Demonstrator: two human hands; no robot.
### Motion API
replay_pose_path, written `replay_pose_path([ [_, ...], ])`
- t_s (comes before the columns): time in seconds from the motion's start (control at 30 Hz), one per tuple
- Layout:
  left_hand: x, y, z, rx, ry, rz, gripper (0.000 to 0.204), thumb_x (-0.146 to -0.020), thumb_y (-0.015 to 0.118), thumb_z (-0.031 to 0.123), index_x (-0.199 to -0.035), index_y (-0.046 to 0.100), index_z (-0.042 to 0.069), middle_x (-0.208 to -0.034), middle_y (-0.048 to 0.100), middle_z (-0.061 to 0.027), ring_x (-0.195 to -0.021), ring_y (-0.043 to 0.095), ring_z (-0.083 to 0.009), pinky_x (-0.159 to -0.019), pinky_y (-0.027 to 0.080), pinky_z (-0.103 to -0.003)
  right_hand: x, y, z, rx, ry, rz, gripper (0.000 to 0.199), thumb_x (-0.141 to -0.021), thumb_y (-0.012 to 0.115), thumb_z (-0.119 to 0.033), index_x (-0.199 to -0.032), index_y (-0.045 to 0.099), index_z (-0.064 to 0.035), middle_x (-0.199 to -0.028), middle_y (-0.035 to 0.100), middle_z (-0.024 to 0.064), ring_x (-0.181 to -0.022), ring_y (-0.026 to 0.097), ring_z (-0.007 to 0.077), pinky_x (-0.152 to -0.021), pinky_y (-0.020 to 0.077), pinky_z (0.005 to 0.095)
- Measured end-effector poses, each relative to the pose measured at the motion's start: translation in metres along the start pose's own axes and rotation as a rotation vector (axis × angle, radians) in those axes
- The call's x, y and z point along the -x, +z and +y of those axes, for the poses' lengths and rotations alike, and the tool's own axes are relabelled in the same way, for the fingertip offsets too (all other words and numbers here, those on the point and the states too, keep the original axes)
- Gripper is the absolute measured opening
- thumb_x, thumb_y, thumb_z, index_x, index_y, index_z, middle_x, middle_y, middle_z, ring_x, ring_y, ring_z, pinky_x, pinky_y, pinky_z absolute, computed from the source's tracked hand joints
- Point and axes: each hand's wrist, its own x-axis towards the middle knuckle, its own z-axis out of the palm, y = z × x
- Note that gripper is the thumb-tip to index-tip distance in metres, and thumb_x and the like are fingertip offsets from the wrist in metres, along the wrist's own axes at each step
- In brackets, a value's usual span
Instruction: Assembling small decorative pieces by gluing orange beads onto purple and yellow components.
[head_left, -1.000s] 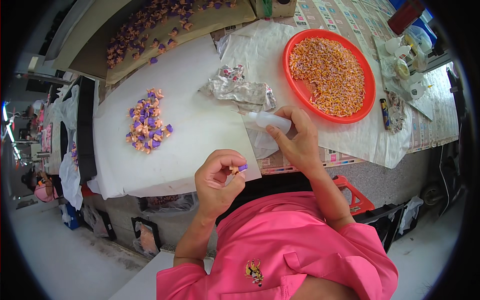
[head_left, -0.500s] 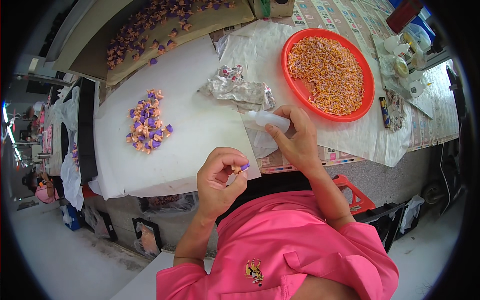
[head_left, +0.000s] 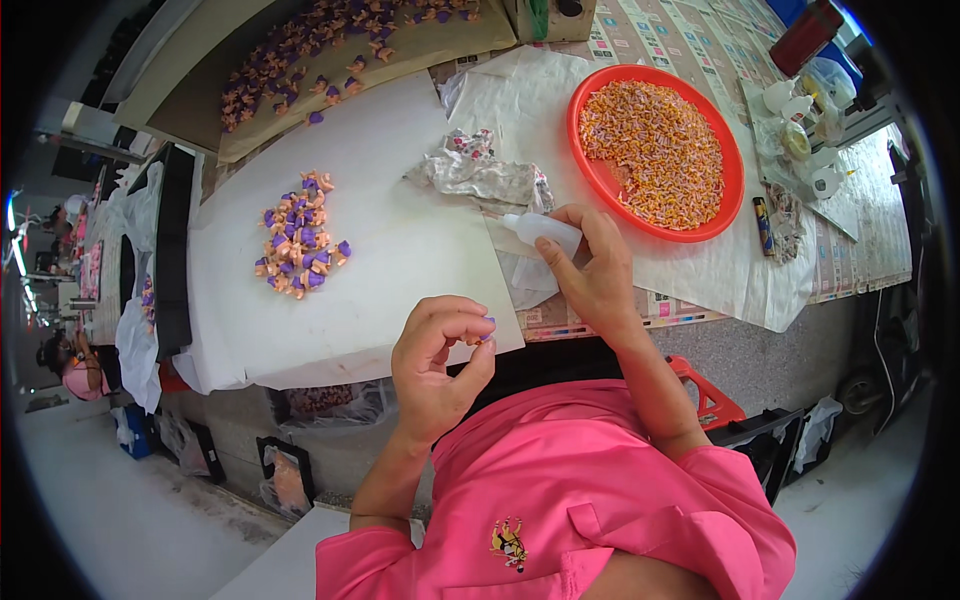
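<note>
Between the thumb and fingertips of my left hand (head_left: 435,372) is a small purple and peach plastic figure part (head_left: 484,335), mostly covered by the fingers. My right hand (head_left: 602,278) is closed round a translucent white squeeze bottle (head_left: 548,232), its narrow tip pointing left and clear of the part. On the white sheet (head_left: 400,250), left of my hands, lies a pile of similar purple and peach parts (head_left: 300,240). Just beyond the bottle is a crumpled silvery, patterned cloth or wrapper (head_left: 485,175).
A round red tray (head_left: 655,232) full of tiny orange and pink pieces stands to the right. Many parts cover a tan belt (head_left: 400,58) at the far left. White bottles (head_left: 825,180) and a dark tube (head_left: 764,226) lie on the right. Another person in pink (head_left: 84,378) is far left.
The figure part has turned in my left fingers, so less of it shows. The bottle's tip has shifted slightly right. The whole view has moved a little.
</note>
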Motion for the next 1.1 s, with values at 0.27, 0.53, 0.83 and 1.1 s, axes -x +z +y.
replay_pose_path([
  [0.27, 0.082, -0.04, 0.064, 0.031, 0.038, 0.052, 0.024, -0.076, 0.063, -0.014, -0.096, 0.061, -0.001, -0.109, 0.056, -0.0114, -0.088, 0.056, -0.0114, -0.078, 0.045, -0.023, 0.053, -0.001, -0.067, 0.119, -0.133, 0.067, 0.034, -0.079, 0.071, -0.008, -0.111, 0.06, -0.0016, -0.1, 0.061, 0.0111, -0.089, 0.055, 0.0244, -0.071, 0.0448, 0.0324],
  [0.53, 0.179, -0.077, 0.127, 0.106, 0.102, 0.068, 0.024, -0.079, 0.064, -0.013, -0.101, 0.061, -0.003, -0.11, 0.056, -0.011, -0.086, 0.054, -0.0099, -0.077, 0.049, -0.024, 0.128, -0.025, -0.162, 0.328, -0.354, 0.212, 0.036, -0.079, 0.07, -0.007, -0.114, 0.06, -0.0013, -0.111, 0.06, 0.0135, -0.102, 0.056, 0.0274, -0.082, 0.0469, 0.0327],
  [0.83, 0.214, -0.061, 0.149, 0.328, -0.017, -0.03, 0.025, -0.086, 0.064, -0.003, -0.11, 0.06, -0.005, -0.105, 0.058, -0.0095, -0.082, 0.058, -0.011, -0.075, 0.05, -0.022, 0.214, -0.063, -0.233, -0.79, 0.128, -0.512, 0.022, -0.088, 0.065, -0.003, -0.109, 0.062, 0.0017, -0.108, 0.058, 0.0081, -0.098, 0.058, 0.0135, -0.084, 0.0486, 0.0262],
  [1.1, 0.224, -0.022, 0.18, 0.279, -0.207, -0.013, 0.025, -0.094, 0.06, 0.013, -0.114, 0.059, -0.002, -0.087, 0.065, -0.0058, -0.068, 0.062, -0.0107, -0.065, 0.053, -0.023, 0.236, -0.105, -0.237, -0.742, 0.034, -0.407, 0.022, -0.085, 0.067, 0.002, -0.107, 0.063, 0.0021, -0.105, 0.056, 0.0081, -0.091, 0.06, 0.0133, -0.078, 0.0523, 0.0246],
])
